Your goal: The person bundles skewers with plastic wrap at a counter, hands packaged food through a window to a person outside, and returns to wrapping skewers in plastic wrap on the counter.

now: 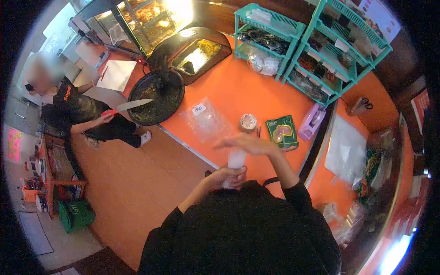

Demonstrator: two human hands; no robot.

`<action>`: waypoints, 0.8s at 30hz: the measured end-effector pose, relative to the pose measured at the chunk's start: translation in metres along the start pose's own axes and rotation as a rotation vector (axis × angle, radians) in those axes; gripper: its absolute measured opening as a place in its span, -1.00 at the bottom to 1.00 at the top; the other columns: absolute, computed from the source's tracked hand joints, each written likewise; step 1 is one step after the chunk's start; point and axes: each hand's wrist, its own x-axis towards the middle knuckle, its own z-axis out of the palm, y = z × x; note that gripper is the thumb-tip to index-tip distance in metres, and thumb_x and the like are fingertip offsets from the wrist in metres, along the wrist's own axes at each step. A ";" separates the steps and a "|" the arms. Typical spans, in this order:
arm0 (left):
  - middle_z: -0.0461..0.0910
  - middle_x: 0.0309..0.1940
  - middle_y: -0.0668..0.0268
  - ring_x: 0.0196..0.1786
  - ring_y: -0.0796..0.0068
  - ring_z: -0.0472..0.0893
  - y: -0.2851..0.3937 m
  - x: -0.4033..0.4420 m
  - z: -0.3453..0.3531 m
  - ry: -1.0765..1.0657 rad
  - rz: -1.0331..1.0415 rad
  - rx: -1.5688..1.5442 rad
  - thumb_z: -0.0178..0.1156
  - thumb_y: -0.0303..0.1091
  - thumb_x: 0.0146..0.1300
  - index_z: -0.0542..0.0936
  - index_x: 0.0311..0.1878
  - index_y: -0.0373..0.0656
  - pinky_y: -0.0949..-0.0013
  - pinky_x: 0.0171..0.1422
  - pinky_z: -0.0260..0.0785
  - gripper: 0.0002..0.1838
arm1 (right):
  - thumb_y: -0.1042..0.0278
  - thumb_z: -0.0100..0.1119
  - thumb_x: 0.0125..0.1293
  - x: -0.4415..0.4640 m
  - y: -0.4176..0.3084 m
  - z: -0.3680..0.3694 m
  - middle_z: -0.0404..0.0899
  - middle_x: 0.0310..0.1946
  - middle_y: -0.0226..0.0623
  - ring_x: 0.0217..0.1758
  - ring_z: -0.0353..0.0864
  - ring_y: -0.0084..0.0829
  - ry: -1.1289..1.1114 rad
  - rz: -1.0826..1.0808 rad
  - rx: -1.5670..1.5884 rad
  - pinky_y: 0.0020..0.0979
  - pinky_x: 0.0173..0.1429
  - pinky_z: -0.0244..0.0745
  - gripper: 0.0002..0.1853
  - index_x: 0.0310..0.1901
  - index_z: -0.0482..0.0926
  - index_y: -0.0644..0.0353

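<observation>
My left hand (230, 177) is wrapped around the lower part of a whitish translucent cylinder (237, 158), held upright close to my body. Over its top my right hand (251, 144) lies flat with the fingers stretched out to the left; whether the palm touches the cylinder I cannot tell. Beyond my hands, a clear plastic bag (211, 128) with a white label lies on the orange counter (229, 78). A small round tub (248, 122) and a green packet (282, 132) sit just past my right hand.
A purple tape dispenser (312, 121) stands right, below green basket racks (270, 43). At left, another person (82, 107) holds a red-handled knife (133, 105) over a round black tray (158, 110). Scissors (365, 103) and white plastic sheets (344, 146) are at far right.
</observation>
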 end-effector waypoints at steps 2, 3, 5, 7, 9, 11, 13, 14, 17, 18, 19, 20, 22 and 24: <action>0.23 -0.75 0.50 -0.68 0.71 0.20 -0.009 0.002 0.003 0.003 0.063 -0.044 0.08 -0.17 0.29 0.37 -0.49 -0.08 0.61 -0.52 0.14 -0.72 | -0.03 -0.42 0.45 -0.005 -0.012 0.017 0.36 0.19 -0.14 0.29 0.28 -0.33 -0.198 0.161 -0.048 -0.31 0.41 0.04 -0.42 0.16 0.39 0.30; 0.29 -0.70 0.48 -0.65 0.71 0.22 -0.013 0.002 0.003 0.012 0.118 0.065 0.09 -0.17 0.29 0.38 -0.48 -0.09 0.63 -0.49 0.15 -0.73 | -0.03 -0.42 0.45 -0.007 -0.011 0.021 0.36 0.19 -0.14 0.29 0.28 -0.33 -0.200 0.164 -0.046 -0.31 0.41 0.04 -0.42 0.16 0.39 0.30; 0.34 -0.65 0.46 -0.62 0.70 0.24 -0.021 0.001 -0.001 0.021 0.166 0.164 0.10 -0.17 0.28 0.40 -0.46 -0.09 0.64 -0.46 0.16 -0.73 | -0.05 -0.45 0.45 -0.012 -0.009 0.029 0.36 0.20 -0.16 0.31 0.26 -0.32 -0.222 0.109 0.079 -0.31 0.42 0.02 -0.41 0.17 0.39 0.26; 0.44 -0.53 0.39 -0.60 0.67 0.30 -0.029 -0.003 -0.007 0.074 0.091 0.149 0.14 -0.16 0.25 0.43 -0.43 -0.13 0.63 -0.48 0.15 -0.73 | -0.07 -0.46 0.45 -0.010 0.003 0.027 0.36 0.20 -0.16 0.31 0.25 -0.32 -0.059 0.056 0.139 -0.31 0.42 0.01 -0.40 0.17 0.39 0.25; 0.47 -0.52 0.38 -0.59 0.68 0.31 -0.022 -0.013 0.001 0.103 0.020 0.190 0.16 -0.14 0.24 0.44 -0.41 -0.14 0.61 -0.48 0.15 -0.73 | -0.08 -0.48 0.45 -0.010 0.009 0.030 0.36 0.20 -0.17 0.32 0.25 -0.31 0.105 0.000 0.190 -0.30 0.42 0.00 -0.39 0.18 0.38 0.24; 0.49 -0.52 0.37 -0.58 0.68 0.32 -0.017 -0.019 0.012 0.132 -0.050 0.238 0.18 -0.12 0.22 0.45 -0.39 -0.15 0.60 -0.48 0.15 -0.72 | -0.10 -0.50 0.44 -0.010 0.007 0.039 0.31 0.24 -0.17 0.33 0.22 -0.31 -0.005 -0.029 0.058 -0.29 0.43 -0.02 -0.38 0.22 0.32 0.22; 0.51 -0.53 0.35 -0.63 0.70 0.30 -0.015 -0.023 0.019 0.210 -0.035 0.423 0.18 -0.11 0.21 0.46 -0.41 -0.16 0.58 -0.49 0.15 -0.70 | -0.11 -0.50 0.44 -0.013 -0.006 0.051 0.28 0.25 -0.17 0.34 0.21 -0.31 -0.100 0.060 0.056 -0.28 0.43 -0.02 -0.37 0.25 0.29 0.22; 0.51 -0.53 0.35 -0.63 0.70 0.30 -0.014 -0.024 0.021 0.209 -0.035 0.422 0.18 -0.11 0.21 0.46 -0.41 -0.16 0.58 -0.49 0.15 -0.70 | -0.13 -0.51 0.43 -0.014 -0.014 0.054 0.26 0.27 -0.18 0.34 0.21 -0.32 -0.201 0.149 0.052 -0.27 0.43 -0.03 -0.36 0.27 0.25 0.21; 0.47 -0.58 0.38 -0.63 0.71 0.31 -0.015 -0.027 0.022 0.205 -0.019 0.405 0.17 -0.12 0.23 0.47 -0.44 -0.15 0.56 -0.51 0.15 -0.71 | -0.06 -0.37 0.44 -0.016 -0.025 0.037 0.32 0.22 -0.19 0.31 0.24 -0.33 -0.037 0.009 0.385 -0.25 0.41 0.03 -0.42 0.26 0.25 0.24; 0.46 -0.59 0.39 -0.62 0.71 0.31 -0.015 -0.027 0.021 0.201 -0.017 0.428 0.17 -0.13 0.23 0.47 -0.43 -0.15 0.57 -0.51 0.15 -0.71 | -0.06 -0.37 0.44 -0.018 -0.029 0.029 0.32 0.22 -0.19 0.31 0.24 -0.33 -0.037 0.009 0.386 -0.25 0.41 0.03 -0.42 0.26 0.25 0.24; 0.44 -0.60 0.40 -0.60 0.71 0.32 -0.015 -0.028 0.020 0.197 -0.016 0.452 0.17 -0.13 0.23 0.47 -0.42 -0.14 0.57 -0.51 0.14 -0.72 | -0.01 -0.23 0.40 -0.022 -0.034 0.021 0.40 0.13 -0.19 0.23 0.33 -0.32 -0.034 -0.006 0.215 -0.25 0.34 0.14 -0.47 0.22 0.29 0.22; 0.44 -0.60 0.40 -0.60 0.71 0.32 -0.015 -0.028 0.020 0.195 -0.019 0.454 0.17 -0.13 0.23 0.47 -0.42 -0.14 0.57 -0.51 0.14 -0.72 | 0.03 -0.08 0.36 -0.024 -0.040 0.015 0.48 0.05 -0.19 0.16 0.41 -0.31 -0.028 -0.020 0.042 -0.25 0.28 0.25 -0.50 0.19 0.32 0.21; 0.42 -0.57 0.44 -0.57 0.72 0.32 -0.016 -0.030 0.020 0.218 -0.021 0.448 0.18 -0.12 0.23 0.46 -0.35 -0.12 0.59 -0.50 0.15 -0.74 | 0.11 0.04 0.29 -0.028 -0.055 0.010 0.49 0.02 -0.20 0.10 0.47 -0.31 -0.120 0.097 -0.070 -0.27 0.18 0.34 -0.52 0.17 0.34 0.18; 0.43 -0.55 0.46 -0.57 0.73 0.32 -0.020 -0.029 0.019 0.208 -0.011 0.386 0.19 -0.13 0.22 0.45 -0.32 -0.10 0.60 -0.50 0.13 -0.75 | 0.18 0.16 0.21 -0.030 -0.052 0.012 0.51 -0.01 -0.20 0.03 0.52 -0.30 -0.220 0.215 -0.180 -0.30 0.08 0.44 -0.52 0.14 0.37 0.16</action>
